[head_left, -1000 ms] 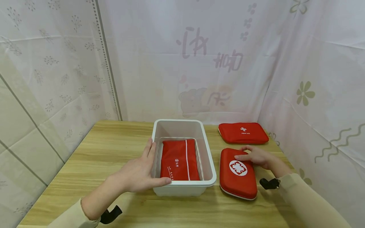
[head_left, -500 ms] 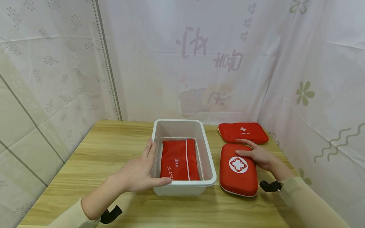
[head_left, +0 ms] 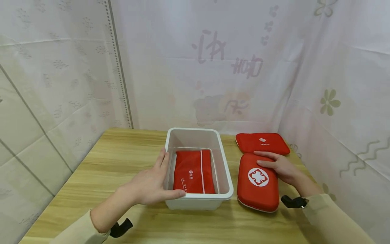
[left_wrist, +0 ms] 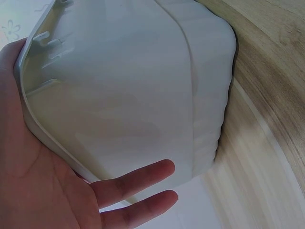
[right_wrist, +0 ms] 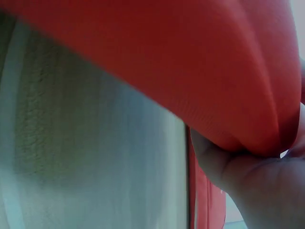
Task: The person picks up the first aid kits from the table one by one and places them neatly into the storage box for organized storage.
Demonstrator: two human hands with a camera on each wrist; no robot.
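My left hand (head_left: 149,186) rests against the near left corner of a white plastic bin (head_left: 226,169), thumb along its front rim. In the left wrist view, straight fingers (left_wrist: 138,182) lie outside the bin wall (left_wrist: 128,95). Inside the bin lies a flat red fabric pouch (head_left: 190,162) with a white stripe. To the bin's right, my right hand (head_left: 284,169) grips a red hard-shell first-aid case (head_left: 259,198) with a white cross by its far right corner. The right wrist view has this case (right_wrist: 190,57) close by, with fingers (right_wrist: 209,152) curled at its edge.
A second red first-aid case (head_left: 263,145) lies at the back right, just beyond the gripped one. Everything stands on a wooden table (head_left: 115,159), with patterned white curtains (head_left: 170,67) behind and at the sides.
The first-aid case under my right hand has turned a little and shifted away from me, its far edge nearer the back case. My left hand stays at the bin; the head view shifts slightly.
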